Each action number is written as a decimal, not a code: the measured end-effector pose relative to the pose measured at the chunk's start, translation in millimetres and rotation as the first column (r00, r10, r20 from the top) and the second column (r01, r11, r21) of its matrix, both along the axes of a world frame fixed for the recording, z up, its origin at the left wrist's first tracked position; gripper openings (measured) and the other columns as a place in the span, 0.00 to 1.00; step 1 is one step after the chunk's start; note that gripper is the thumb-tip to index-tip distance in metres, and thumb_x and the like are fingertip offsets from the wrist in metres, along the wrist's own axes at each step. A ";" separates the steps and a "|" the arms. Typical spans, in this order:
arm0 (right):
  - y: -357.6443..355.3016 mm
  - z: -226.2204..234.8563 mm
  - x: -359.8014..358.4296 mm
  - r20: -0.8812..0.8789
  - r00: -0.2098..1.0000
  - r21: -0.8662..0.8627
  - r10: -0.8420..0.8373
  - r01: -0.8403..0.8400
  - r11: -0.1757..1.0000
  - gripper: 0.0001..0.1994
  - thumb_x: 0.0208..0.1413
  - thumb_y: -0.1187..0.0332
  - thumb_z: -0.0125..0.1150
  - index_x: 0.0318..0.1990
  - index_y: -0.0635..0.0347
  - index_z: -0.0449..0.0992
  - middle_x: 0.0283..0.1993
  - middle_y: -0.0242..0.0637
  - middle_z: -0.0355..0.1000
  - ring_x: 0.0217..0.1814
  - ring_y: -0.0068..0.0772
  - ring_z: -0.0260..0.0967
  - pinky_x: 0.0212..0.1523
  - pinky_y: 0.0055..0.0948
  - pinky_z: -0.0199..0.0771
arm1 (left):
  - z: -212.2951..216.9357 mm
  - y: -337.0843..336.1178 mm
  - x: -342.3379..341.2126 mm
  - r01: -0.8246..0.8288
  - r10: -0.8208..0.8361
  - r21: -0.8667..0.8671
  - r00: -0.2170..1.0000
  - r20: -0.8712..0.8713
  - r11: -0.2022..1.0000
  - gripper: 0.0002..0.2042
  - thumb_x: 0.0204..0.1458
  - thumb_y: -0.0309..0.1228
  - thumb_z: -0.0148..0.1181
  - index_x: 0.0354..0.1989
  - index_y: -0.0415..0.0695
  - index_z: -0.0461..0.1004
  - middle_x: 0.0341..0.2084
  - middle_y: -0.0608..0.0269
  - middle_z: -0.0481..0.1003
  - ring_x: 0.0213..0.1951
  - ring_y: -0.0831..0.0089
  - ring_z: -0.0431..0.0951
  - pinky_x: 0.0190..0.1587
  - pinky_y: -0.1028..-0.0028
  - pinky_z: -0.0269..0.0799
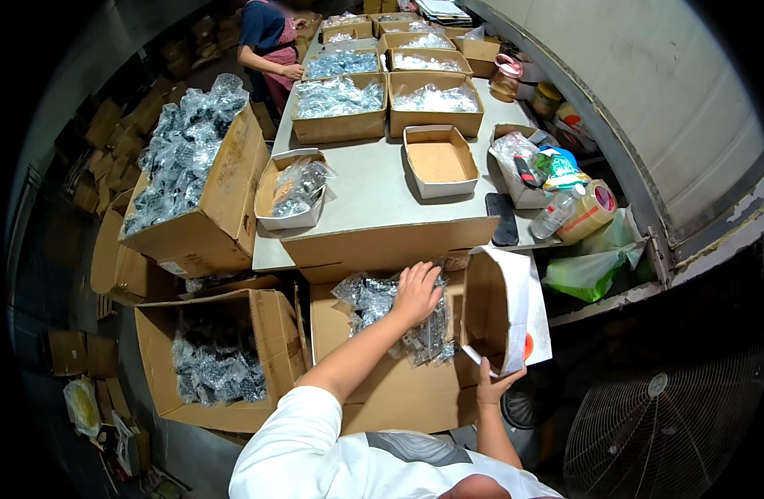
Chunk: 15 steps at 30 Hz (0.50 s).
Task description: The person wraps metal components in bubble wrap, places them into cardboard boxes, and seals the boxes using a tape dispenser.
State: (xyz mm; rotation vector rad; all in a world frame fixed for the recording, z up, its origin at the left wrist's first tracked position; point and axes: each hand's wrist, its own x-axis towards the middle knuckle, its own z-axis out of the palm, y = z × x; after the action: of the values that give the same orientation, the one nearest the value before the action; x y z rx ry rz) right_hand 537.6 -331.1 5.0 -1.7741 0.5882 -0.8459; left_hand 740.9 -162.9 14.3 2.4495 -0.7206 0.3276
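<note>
My left hand (pixel 418 293) lies on a pile of clear plastic bags (pixel 372 303) with small dark and silvery parts, inside an open cardboard carton (pixel 399 397). Its fingers are stretched out over the bags. My right hand (pixel 497 386) grips the lower edge of a white cardboard box (pixel 516 308), brown inside. That box is tilted on its side at the carton's right, with its open side facing the bags. No bag shows inside the part of it I can see.
Left stand a carton of bagged parts (pixel 274 333) and a taller heaped one (pixel 232 187). On the table are a white tray of bags (pixel 315 218), another tray (pixel 440 162), a phone (pixel 502 219) and rows of filled boxes (pixel 340 129). A fan (pixel 658 416) stands right; a person (pixel 266 41) works far left.
</note>
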 end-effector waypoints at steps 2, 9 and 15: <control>-11.0 -5.1 2.0 0.018 1.000 0.055 -0.015 0.014 0.998 0.40 0.43 0.66 0.67 0.59 0.66 0.45 0.58 0.50 0.52 0.58 0.42 0.52 0.60 0.39 0.51 | -3.4 -23.9 29.9 -0.063 0.063 0.006 0.989 -0.133 0.998 0.25 0.48 0.38 0.56 0.54 0.44 0.61 0.49 0.51 0.66 0.52 0.56 0.66 0.52 0.55 0.62; -45.8 32.6 52.1 0.389 0.910 0.161 0.143 -0.220 0.962 0.40 0.46 0.65 0.61 0.63 0.63 0.41 0.61 0.44 0.50 0.62 0.38 0.51 0.62 0.38 0.49 | -21.7 -80.0 57.3 -0.020 0.113 0.356 0.963 -0.243 0.934 0.24 0.47 0.34 0.55 0.54 0.54 0.59 0.28 0.60 0.76 0.30 0.62 0.78 0.31 0.64 0.73; 2.4 142.2 206.3 0.372 0.869 0.470 0.325 -0.478 0.742 0.36 0.50 0.72 0.61 0.61 0.52 0.42 0.54 0.38 0.54 0.50 0.30 0.60 0.38 0.26 0.71 | -52.0 -58.2 58.1 -0.008 -0.018 0.146 0.984 0.175 0.989 0.12 0.52 0.35 0.47 0.44 0.51 0.71 0.31 0.56 0.77 0.32 0.57 0.76 0.40 0.59 0.68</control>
State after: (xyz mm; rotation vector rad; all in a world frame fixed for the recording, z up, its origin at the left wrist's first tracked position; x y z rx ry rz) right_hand 743.8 -328.7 147.2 -1.1601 0.2079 -0.5193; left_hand 799.0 -221.1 -37.7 2.5793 -0.8524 0.5117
